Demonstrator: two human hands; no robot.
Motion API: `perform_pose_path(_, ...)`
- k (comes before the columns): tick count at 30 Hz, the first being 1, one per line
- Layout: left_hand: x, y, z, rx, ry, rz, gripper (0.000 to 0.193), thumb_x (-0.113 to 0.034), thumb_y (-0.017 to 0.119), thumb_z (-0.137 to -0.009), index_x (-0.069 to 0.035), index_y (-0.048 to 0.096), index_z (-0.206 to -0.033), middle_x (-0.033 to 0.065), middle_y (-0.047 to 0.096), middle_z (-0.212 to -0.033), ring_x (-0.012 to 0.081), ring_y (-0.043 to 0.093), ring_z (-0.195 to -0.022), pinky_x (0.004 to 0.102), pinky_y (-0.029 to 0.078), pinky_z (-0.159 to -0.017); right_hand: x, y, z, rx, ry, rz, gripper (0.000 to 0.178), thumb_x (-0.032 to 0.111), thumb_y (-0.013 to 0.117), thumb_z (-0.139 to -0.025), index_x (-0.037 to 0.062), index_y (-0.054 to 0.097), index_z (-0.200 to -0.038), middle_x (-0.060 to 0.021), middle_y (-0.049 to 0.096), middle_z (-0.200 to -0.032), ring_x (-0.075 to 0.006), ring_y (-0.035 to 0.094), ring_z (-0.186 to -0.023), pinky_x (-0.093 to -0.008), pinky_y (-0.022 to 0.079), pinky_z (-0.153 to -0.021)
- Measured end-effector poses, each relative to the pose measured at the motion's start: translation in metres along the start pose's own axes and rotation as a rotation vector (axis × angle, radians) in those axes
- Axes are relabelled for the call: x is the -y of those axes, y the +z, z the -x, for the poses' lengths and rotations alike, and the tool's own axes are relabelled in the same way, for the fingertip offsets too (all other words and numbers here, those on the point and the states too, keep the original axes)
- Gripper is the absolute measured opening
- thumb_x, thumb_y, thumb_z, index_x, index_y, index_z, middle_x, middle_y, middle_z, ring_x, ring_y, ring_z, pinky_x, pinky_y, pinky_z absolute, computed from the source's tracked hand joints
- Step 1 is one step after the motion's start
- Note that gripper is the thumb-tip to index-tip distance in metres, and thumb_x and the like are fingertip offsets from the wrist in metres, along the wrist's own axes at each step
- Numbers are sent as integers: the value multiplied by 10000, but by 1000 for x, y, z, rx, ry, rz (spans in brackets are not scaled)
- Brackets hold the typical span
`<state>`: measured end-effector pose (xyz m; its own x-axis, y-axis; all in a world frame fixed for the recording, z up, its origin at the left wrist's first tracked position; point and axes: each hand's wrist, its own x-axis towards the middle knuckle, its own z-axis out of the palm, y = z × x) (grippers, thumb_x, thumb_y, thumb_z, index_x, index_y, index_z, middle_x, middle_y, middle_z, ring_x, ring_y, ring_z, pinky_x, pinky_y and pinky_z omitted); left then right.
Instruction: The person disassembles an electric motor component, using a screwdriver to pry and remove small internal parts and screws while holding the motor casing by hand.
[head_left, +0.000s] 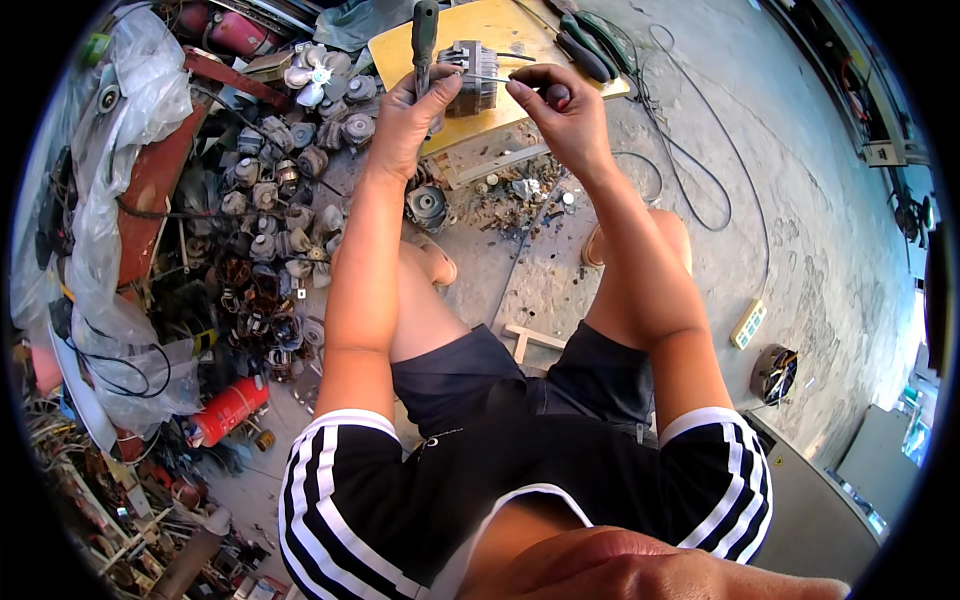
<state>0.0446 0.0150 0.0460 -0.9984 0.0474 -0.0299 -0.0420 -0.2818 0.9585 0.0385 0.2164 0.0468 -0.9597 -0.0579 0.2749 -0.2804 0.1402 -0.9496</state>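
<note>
With left fingers gripped green tool, with right fingers pinched screwdriver toward motor, upper centre, likely for control.

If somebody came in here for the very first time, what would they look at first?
Probably the big heap of grey motors on the floor at the left, with a white fan near its top. Next, maybe the bright yellow board at the top, with a metal block on it and a green-handled tool in the left grip. A red cylinder also stands out at lower left.
</note>
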Motion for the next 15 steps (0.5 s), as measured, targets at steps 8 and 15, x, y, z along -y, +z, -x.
perform_pose_path(8, -1, 9, -2, 25, 8, -51, 194, -161, 698, -868, -79, 661, -1039, -88, 520, -706, 15, 383, -549, 188, 295, -505, 3, -5, 0, 20, 48, 76, 197, 172, 704, -867, -1, 688, -961, 80, 551, -716, -2, 393, -616, -170, 339, -530)
perform_pose_path(15, -5, 12, 1, 31, 46, -128, 176, -205, 731, -842, -88, 699, -969, -56, 645, -820, 15, 527, -684, 178, 414, -619, 5, -7, -1, -22, -13, 163, 198, 185, 736, -818, 29, 701, -935, 30, 489, -618, -50, 401, -562, -223, 370, -512)
